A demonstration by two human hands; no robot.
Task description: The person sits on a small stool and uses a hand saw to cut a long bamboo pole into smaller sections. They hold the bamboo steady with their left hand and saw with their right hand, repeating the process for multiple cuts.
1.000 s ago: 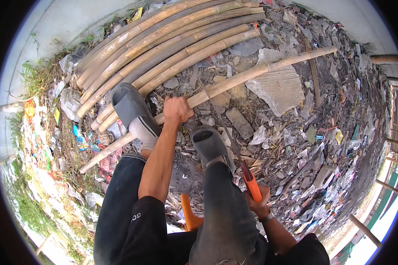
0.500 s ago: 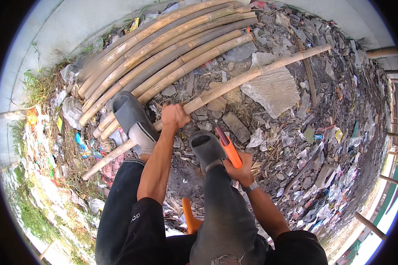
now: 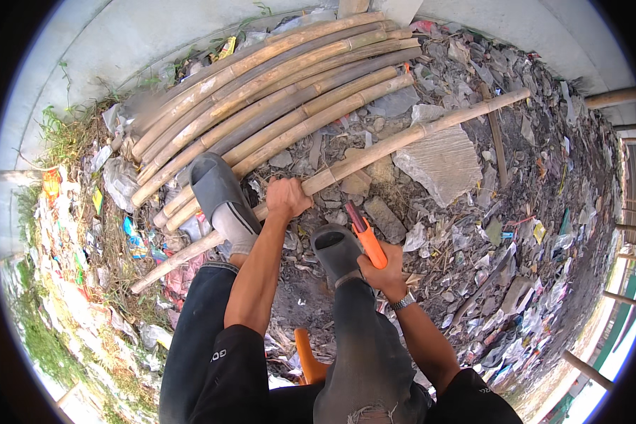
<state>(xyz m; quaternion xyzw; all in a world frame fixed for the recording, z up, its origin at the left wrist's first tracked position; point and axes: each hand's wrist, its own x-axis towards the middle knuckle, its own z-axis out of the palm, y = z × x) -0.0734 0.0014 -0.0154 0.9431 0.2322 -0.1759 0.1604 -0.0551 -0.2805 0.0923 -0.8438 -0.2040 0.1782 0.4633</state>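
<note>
My left hand (image 3: 287, 198) is closed around a bamboo pole (image 3: 374, 157) that runs slantwise across the ground. In my right hand (image 3: 387, 272) is an orange-handled tool (image 3: 372, 247) with a narrow, dark reddish blade pointing up and away from me. The blade is seen foreshortened, and it stays apart from the pole. My left foot, in a grey slipper (image 3: 218, 185), is at the pole's near part and hides some of it. The right slipper (image 3: 334, 249) stands close beside the tool.
Several bamboo poles (image 3: 290, 88) lie side by side at the far left, near a pale wall (image 3: 99, 42). A broken concrete slab (image 3: 442, 166) lies under the held pole. Plastic scraps and rubble cover the ground. An orange plastic piece (image 3: 308, 357) shows between my legs.
The whole view has shifted a little, so things sit slightly lower and to the right. Both hands keep their grips, and the pole and tool look much the same.
</note>
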